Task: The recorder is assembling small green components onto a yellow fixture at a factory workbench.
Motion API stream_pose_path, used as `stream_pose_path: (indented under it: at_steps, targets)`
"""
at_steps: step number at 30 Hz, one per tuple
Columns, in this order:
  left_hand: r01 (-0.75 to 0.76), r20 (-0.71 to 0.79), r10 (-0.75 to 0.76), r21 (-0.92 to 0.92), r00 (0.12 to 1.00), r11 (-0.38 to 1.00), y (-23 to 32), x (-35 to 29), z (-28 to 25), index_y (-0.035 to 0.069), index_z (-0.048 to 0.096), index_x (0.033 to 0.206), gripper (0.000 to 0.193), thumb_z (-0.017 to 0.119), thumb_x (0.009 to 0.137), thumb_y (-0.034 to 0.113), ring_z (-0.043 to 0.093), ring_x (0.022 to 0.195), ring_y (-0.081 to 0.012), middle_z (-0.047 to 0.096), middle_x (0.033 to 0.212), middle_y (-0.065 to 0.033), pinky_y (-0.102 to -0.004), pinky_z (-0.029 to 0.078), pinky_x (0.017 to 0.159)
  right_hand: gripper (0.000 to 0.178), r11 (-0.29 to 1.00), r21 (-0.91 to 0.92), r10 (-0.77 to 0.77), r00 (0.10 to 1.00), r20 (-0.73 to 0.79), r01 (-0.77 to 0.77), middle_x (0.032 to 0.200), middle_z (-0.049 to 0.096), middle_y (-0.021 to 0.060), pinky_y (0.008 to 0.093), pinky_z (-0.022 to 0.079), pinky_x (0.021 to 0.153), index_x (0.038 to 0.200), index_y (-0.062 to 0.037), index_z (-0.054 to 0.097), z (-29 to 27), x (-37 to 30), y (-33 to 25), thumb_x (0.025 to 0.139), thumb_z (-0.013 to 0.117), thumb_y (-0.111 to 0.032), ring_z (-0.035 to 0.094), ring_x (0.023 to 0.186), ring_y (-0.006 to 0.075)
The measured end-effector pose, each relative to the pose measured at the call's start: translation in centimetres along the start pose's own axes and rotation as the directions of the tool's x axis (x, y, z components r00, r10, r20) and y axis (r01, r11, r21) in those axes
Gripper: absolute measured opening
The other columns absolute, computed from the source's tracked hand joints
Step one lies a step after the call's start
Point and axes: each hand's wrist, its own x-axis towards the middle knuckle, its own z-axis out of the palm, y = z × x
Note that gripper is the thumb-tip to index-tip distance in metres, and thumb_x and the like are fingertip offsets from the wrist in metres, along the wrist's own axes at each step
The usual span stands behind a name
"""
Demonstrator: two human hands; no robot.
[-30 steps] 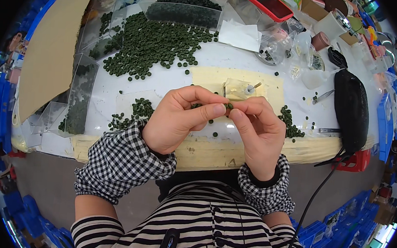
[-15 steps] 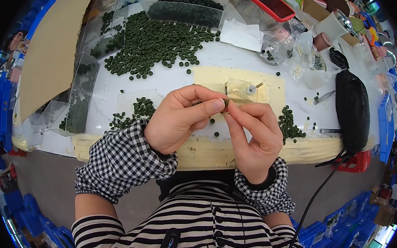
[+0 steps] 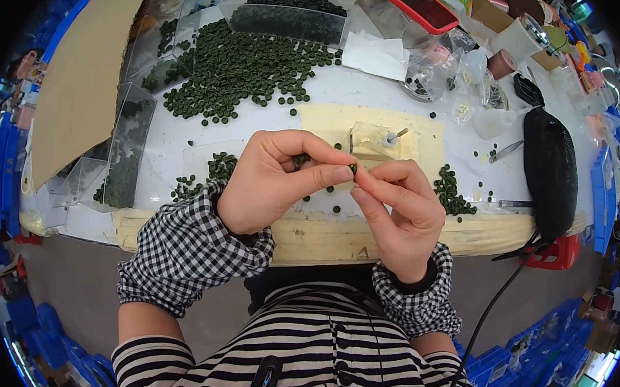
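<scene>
Both my hands meet over the near middle of the table. A small, round, dark green button-like piece point(image 3: 353, 169) is pinched between the thumb and forefinger of my left hand point(image 3: 268, 180). More such pieces point(image 3: 300, 160) show within the curl of its fingers. My right hand point(image 3: 405, 214) has its fingertips closed in at the same piece from the right. Just beyond the hands stands a block wrapped in yellowish tape point(image 3: 378, 137), with a thin peg point(image 3: 400, 133) sticking out. Loose green pieces lie beside each hand, in a left heap point(image 3: 222, 167) and a right heap point(image 3: 455, 196).
A large spread of green pieces point(image 3: 232, 66) covers the far left, below a clear tray point(image 3: 286, 23) of more. Cardboard point(image 3: 88, 70) stands left. White paper point(image 3: 375, 54), a red-edged phone point(image 3: 423, 11), plastic bags point(image 3: 441, 62) and a black pouch point(image 3: 549, 171) lie right.
My left hand has tilted, its fingers lifting slightly so that green pieces inside now show. The right thumb has dropped a little away from the left fingertips. The pinched piece is more exposed.
</scene>
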Motion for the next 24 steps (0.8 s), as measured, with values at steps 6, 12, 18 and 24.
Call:
stream_pose_path:
  at_steps: [6,12,18,24]
  targets:
    - [-0.225,0.110,0.200,0.306,0.974,0.925,0.74,0.07,-0.39,-0.002,0.067,0.094,0.012,0.065,0.082,-0.002,0.058,0.074,-0.0073,0.066,0.085,-0.0061,-0.0193,0.047,0.065,0.028,0.998,0.047,0.045,0.999,0.015,-0.046,0.088,0.059,0.0062,0.0217,0.047,0.065,0.102,-0.0014,0.069,-0.37,0.01,0.46,0.076,0.067,0.008,0.057,0.075,0.0123]
    - [0.114,-0.013,-0.115,-0.055,0.993,0.992,0.39,0.23,0.30,-0.002,0.066,0.099,0.016,0.066,0.083,0.001,0.055,0.071,-0.0048,0.065,0.084,-0.0038,-0.0181,0.046,0.064,0.028,0.996,-0.082,-0.030,0.999,-0.040,0.026,0.087,0.059,0.0071,0.0227,0.047,0.066,0.103,-0.0022,0.069,0.15,0.13,0.22,0.077,0.067,0.007,0.058,0.075,0.0135]
    - [0.084,0.012,-0.084,-0.004,0.996,0.996,0.35,0.20,0.19,-0.002,0.065,0.097,0.014,0.064,0.083,-0.001,0.063,0.083,-0.0100,0.067,0.092,-0.0088,-0.0211,0.051,0.075,0.028,0.997,-0.070,-0.022,0.998,-0.059,0.018,0.087,0.059,0.0070,0.0222,0.046,0.065,0.103,-0.0030,0.069,-0.03,0.06,0.45,0.077,0.067,0.006,0.057,0.074,0.0131]
    - [0.080,0.004,-0.080,0.043,0.997,0.996,0.43,0.12,0.17,-0.003,0.065,0.097,0.014,0.064,0.083,-0.002,0.063,0.085,-0.0113,0.067,0.092,-0.0099,-0.0216,0.051,0.076,0.029,0.995,-0.090,-0.035,0.998,-0.048,0.031,0.088,0.059,0.0074,0.0219,0.046,0.065,0.104,-0.0020,0.068,-0.11,0.08,0.32,0.077,0.067,0.007,0.057,0.074,0.0131]
